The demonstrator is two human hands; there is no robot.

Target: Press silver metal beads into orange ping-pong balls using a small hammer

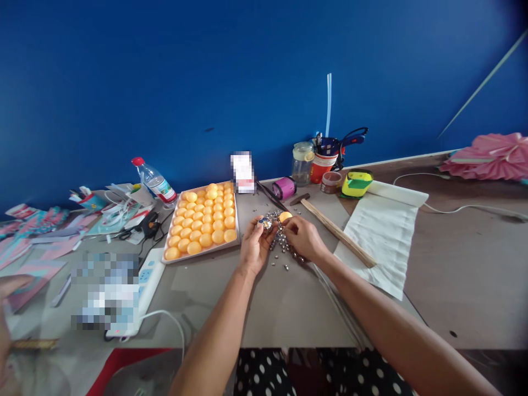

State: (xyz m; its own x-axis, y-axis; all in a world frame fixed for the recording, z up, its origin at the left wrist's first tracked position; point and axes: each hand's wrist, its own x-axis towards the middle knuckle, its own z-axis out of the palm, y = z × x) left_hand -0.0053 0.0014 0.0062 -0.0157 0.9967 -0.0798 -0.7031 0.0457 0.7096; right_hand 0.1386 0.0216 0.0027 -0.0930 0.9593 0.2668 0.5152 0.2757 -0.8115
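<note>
Cupped in my left hand (pixel 256 242) is a small round silver object (pixel 266 223), its surface shiny and studded-looking. My right hand (pixel 303 235) is closed just to the right of it, fingertips pinched; what they hold is too small to make out. An orange ball (pixel 284 217) shows right beside those fingertips, partly covered. Beneath and between both hands lies a scattered pile of small shiny silver beads (pixel 282 242). To the left, a shallow white tray (pixel 206 254) carries rows of orange balls (pixel 206 240).
A hammer (pixel 338 234) with a wooden handle lies right of the beads, partly over a white sheet roll (pixel 379 231). Behind stand a purple roll (pixel 284 188), a glass jar (pixel 303 165) and a cup of tools (pixel 324 165). A power strip (pixel 150 280) lies left; another person's hand (pixel 12 286) is at the edge.
</note>
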